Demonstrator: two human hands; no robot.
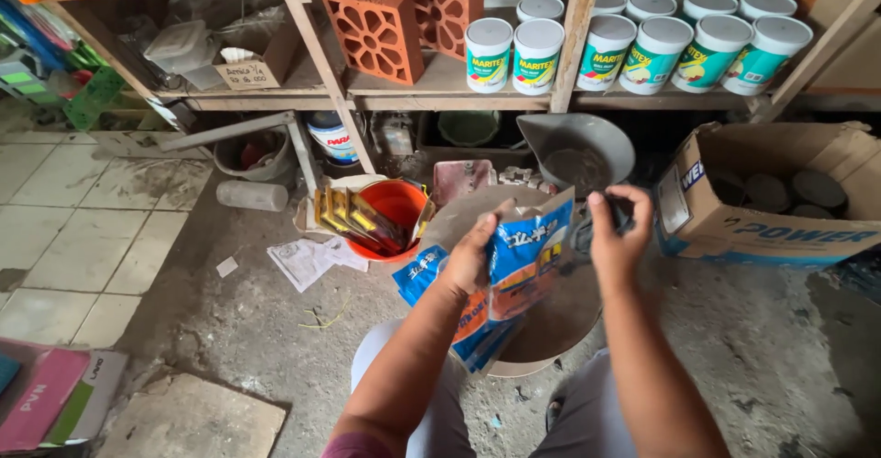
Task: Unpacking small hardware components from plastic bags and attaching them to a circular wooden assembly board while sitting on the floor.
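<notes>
Two bare hands work above a round board [551,329] on the dusty floor: the left hand [470,261] grips a fanned bundle of blue and orange packets [523,261], held upright just below the orange bucket [395,208]. The right hand [617,233] closes on a small dark object [622,212] beside the packets, near the cardboard box [734,229].

Bucket [396,208] left of hands' packets [523,256]; carton [762,201] right.

Glossy blue-and-orange plastic packets [523,265], rough grey concrete floor [762,348], matt brown cardboard box [762,229], bare wooden shelf [440,82], glossy orange plastic bucket [399,206]
</notes>
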